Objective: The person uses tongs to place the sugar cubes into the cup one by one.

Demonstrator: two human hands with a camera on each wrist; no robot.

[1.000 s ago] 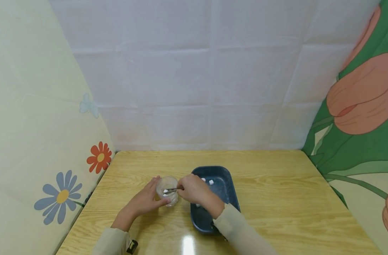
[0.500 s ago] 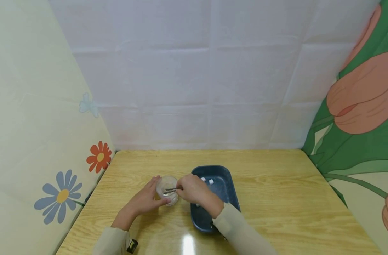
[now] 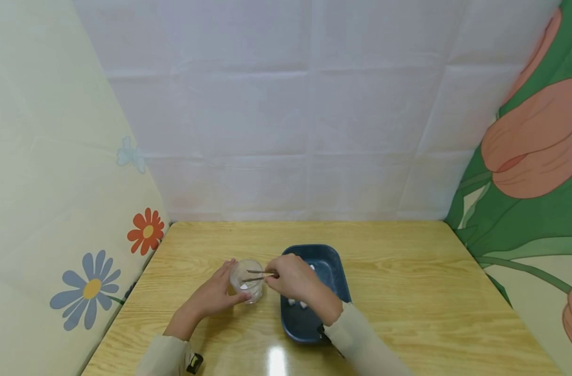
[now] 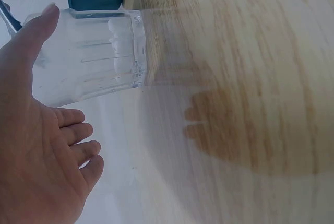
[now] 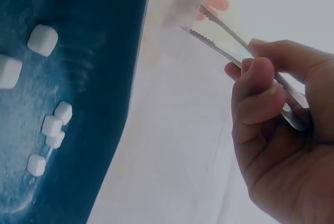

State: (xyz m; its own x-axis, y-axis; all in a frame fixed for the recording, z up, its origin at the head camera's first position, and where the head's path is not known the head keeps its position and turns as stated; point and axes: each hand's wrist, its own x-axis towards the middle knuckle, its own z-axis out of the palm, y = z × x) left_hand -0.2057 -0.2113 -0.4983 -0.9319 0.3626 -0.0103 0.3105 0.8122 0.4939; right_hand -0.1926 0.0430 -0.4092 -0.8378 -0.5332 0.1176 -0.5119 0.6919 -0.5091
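Observation:
A clear glass (image 3: 253,296) stands on the wooden table, and my left hand (image 3: 212,296) holds it between thumb and fingers. White pieces (image 4: 116,44) lie at its bottom in the left wrist view. My right hand (image 3: 295,279) grips small metal tongs (image 5: 226,30) with toothed tips. Those tips are spread apart over the glass mouth, with nothing between them. To the right is a dark blue tray (image 3: 305,326), partly hidden under my right forearm. Several small white cubes (image 5: 43,40) are scattered in it.
The wooden table (image 3: 408,292) stretches out to the right of the tray. A pale cloth wall (image 3: 286,156) rises at its back edge, with flower-printed sheets (image 3: 539,141) along both sides.
The tongs, first closed on a white cube inside the glass, have spread and lost the cube, which is in the glass. My right hand has shifted slightly right; my left hand stays put.

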